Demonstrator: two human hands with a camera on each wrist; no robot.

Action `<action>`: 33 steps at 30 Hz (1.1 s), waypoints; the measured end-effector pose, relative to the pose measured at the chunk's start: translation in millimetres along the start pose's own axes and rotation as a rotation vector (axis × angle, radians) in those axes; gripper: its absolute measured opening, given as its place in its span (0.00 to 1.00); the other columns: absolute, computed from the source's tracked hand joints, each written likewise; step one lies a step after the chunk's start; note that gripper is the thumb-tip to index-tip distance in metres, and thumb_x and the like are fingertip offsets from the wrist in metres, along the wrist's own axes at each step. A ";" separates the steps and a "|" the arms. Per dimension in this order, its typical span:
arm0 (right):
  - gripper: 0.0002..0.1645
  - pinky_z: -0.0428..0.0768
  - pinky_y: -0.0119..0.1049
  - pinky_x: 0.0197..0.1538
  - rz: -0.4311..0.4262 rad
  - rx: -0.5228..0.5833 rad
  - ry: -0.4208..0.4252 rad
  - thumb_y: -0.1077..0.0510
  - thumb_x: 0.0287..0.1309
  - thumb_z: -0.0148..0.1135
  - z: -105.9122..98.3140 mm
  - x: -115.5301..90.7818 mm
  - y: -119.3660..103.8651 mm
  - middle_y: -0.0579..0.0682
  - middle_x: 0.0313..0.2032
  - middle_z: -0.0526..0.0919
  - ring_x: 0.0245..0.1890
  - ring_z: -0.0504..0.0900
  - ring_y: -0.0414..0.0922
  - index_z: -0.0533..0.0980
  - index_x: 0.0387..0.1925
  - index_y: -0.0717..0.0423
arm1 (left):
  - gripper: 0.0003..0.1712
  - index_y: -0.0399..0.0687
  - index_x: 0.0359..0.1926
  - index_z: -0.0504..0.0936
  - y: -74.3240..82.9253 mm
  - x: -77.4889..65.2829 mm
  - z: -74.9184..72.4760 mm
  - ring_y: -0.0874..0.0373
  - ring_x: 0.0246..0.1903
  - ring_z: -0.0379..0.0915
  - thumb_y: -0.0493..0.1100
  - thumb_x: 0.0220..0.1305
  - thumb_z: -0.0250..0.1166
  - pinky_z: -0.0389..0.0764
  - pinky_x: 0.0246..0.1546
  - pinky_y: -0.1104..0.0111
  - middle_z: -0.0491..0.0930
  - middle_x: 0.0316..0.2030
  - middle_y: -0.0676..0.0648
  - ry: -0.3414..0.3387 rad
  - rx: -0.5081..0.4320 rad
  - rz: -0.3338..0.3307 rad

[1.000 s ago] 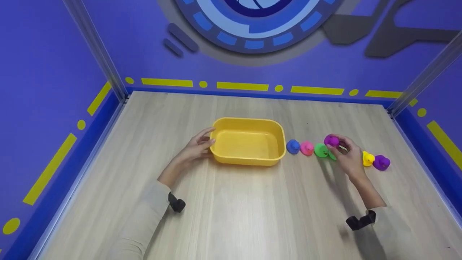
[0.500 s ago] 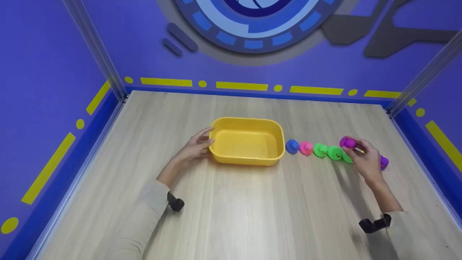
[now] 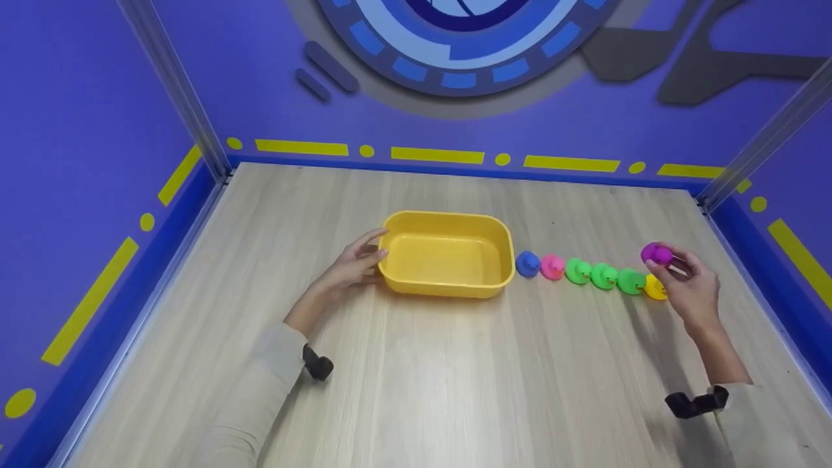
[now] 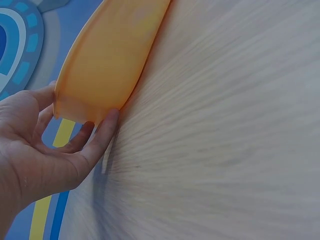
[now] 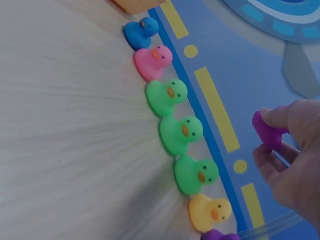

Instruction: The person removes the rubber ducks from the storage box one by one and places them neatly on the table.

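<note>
A yellow plastic tub (image 3: 448, 291) sits in the middle of the table. My left hand (image 3: 351, 265) holds its left end, thumb at the rim and fingers against the end wall (image 4: 85, 107). Over the right end of a duck row, my right hand (image 3: 695, 286) pinches a purple rubber duck (image 3: 656, 254) between thumb and fingers, raised off the table. The row runs from the tub: a blue duck (image 3: 528, 264), a pink duck (image 3: 552, 267), several green ducks (image 3: 604, 276) and a yellow duck (image 3: 656, 288). Another purple duck (image 5: 219, 235) shows at the right wrist view's bottom edge.
A wood-grain table (image 3: 448, 377) lies beneath everything. Blue panels with yellow dashes (image 3: 437, 155) enclose its back and sides, joined by metal corner posts (image 3: 188, 97). Black camera straps (image 3: 317, 364) are worn on both wrists.
My right hand has moved right along the row with the purple duck in its grip, uncovering green ducks and hiding the end purple duck in the head view. My left hand and the tub stay put.
</note>
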State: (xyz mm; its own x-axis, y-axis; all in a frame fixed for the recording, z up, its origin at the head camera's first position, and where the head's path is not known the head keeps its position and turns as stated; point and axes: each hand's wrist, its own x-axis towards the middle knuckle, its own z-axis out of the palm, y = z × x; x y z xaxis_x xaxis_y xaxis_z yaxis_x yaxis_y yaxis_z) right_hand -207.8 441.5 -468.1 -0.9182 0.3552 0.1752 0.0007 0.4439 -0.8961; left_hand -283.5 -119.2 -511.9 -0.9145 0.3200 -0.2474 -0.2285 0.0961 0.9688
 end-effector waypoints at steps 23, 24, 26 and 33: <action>0.27 0.76 0.08 0.41 0.243 0.108 0.061 0.50 0.60 0.72 -47.2 6.5 35.6 0.26 0.42 0.76 0.46 0.74 0.25 0.78 0.61 0.41 | 0.32 0.64 0.77 0.64 -0.5 -0.1 1.5 0.46 0.57 0.78 0.49 0.75 0.61 0.86 0.57 0.56 0.67 0.67 0.40 0.020 -0.012 0.007; 0.26 0.76 0.08 0.41 0.236 0.104 0.073 0.51 0.61 0.72 -47.6 6.9 37.3 0.26 0.41 0.76 0.45 0.74 0.25 0.78 0.61 0.42 | 0.32 0.65 0.76 0.64 -0.7 -0.4 1.2 0.47 0.57 0.78 0.49 0.75 0.61 0.86 0.57 0.56 0.66 0.67 0.40 0.022 -0.012 0.004; 0.24 0.76 0.08 0.41 0.229 0.090 0.095 0.53 0.62 0.71 -49.0 6.8 41.7 0.26 0.41 0.77 0.45 0.74 0.25 0.79 0.60 0.43 | 0.32 0.65 0.76 0.65 -1.2 0.4 1.3 0.47 0.56 0.78 0.49 0.75 0.61 0.86 0.57 0.56 0.66 0.67 0.40 0.024 -0.019 -0.002; 0.31 0.72 0.07 0.41 0.270 -0.050 0.068 0.44 0.64 0.68 -55.5 4.4 55.9 0.22 0.41 0.73 0.46 0.70 0.26 0.74 0.67 0.43 | 0.32 0.67 0.76 0.64 -2.8 2.3 1.5 0.50 0.54 0.79 0.49 0.75 0.61 0.86 0.56 0.58 0.65 0.68 0.40 0.033 -0.005 -0.017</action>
State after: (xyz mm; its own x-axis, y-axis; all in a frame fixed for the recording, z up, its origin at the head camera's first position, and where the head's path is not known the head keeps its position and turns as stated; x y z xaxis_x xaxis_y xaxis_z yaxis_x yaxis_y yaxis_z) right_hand -189.9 513.6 -494.8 -0.8535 0.5196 -0.0385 0.2626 0.3652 -0.8932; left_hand -284.5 -117.3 -515.2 -0.9210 0.2871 -0.2632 -0.2455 0.0968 0.9646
